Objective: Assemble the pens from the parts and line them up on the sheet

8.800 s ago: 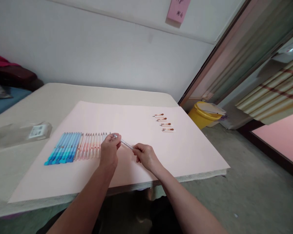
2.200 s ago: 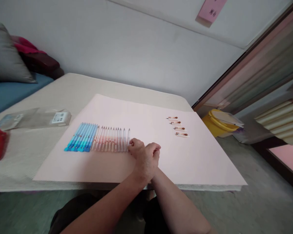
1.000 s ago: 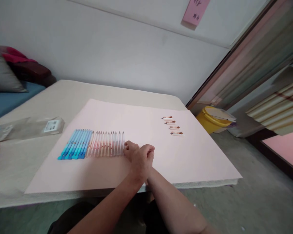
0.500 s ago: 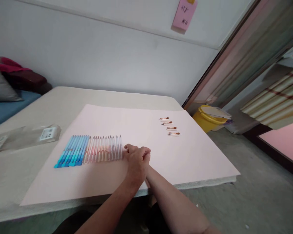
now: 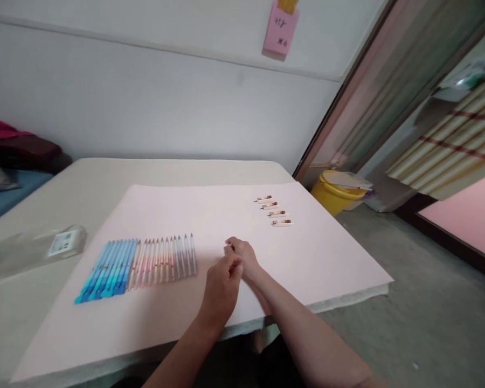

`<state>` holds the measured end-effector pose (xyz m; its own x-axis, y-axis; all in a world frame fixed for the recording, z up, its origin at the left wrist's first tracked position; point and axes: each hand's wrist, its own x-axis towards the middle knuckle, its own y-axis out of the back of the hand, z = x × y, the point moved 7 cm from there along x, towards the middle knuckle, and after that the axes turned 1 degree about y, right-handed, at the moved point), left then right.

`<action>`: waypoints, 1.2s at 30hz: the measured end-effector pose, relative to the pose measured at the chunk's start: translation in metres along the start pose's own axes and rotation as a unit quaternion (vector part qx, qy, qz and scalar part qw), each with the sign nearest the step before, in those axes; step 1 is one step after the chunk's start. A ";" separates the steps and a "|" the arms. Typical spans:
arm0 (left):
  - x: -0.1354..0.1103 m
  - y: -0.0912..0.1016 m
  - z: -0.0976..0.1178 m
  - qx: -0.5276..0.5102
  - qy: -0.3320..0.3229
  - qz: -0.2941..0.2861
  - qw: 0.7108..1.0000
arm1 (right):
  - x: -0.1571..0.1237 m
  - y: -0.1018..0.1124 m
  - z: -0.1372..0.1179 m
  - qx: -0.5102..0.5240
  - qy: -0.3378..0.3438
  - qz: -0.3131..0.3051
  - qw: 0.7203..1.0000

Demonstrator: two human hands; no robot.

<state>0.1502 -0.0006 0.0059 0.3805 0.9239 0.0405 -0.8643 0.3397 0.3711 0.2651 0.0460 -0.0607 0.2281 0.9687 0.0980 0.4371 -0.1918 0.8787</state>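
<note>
On the pale pink sheet, my left hand is closed in a loose fist near the front edge, with nothing showing from it. Just beyond and to its right, my right hand rests with fingers curled, touching or nearly touching the left one; no object shows in it. Left of both hands lies a row of transparent pens with reddish marks, side by side, tips pointing away. Adjoining them on the left is a row of blue pens. Several short brown-and-white pens lie apart at the back right.
The pink sheet covers much of the table. A clear plastic bag with a white label lies at the left. A yellow bucket stands beyond the right edge. A white wall rises behind.
My hands, crossed before with the right one reaching left by the transparent pens, have uncrossed. The right hand has moved right, away from the pens. The camera view has shifted slightly.
</note>
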 end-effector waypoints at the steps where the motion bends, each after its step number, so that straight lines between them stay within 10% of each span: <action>1: 0.000 0.000 0.000 -0.002 0.004 -0.003 1.000 | 0.003 0.005 0.009 -0.012 -0.008 0.008 1.000; 8: 0.001 -0.005 -0.008 -0.008 0.035 -0.034 0.999 | 0.013 0.060 0.088 -0.120 -0.081 0.136 0.980; 14: 0.002 -0.013 -0.014 -0.010 0.036 -0.046 0.998 | 0.016 0.063 0.144 -0.170 -0.155 0.124 0.965; 29: 0.000 -0.017 -0.018 -0.015 0.042 -0.045 0.998 | 0.014 0.078 0.199 -0.185 -0.268 0.083 0.942; 36: -0.003 -0.027 -0.016 -0.027 0.055 -0.067 0.996 | 0.025 0.087 0.202 -0.178 -0.203 0.125 0.955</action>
<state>0.1667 -0.0099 -0.0191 0.4587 0.8819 -0.1088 -0.8251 0.4682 0.3164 0.4850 0.0214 -0.0763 0.6371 0.7447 0.1987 0.0182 -0.2723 0.9621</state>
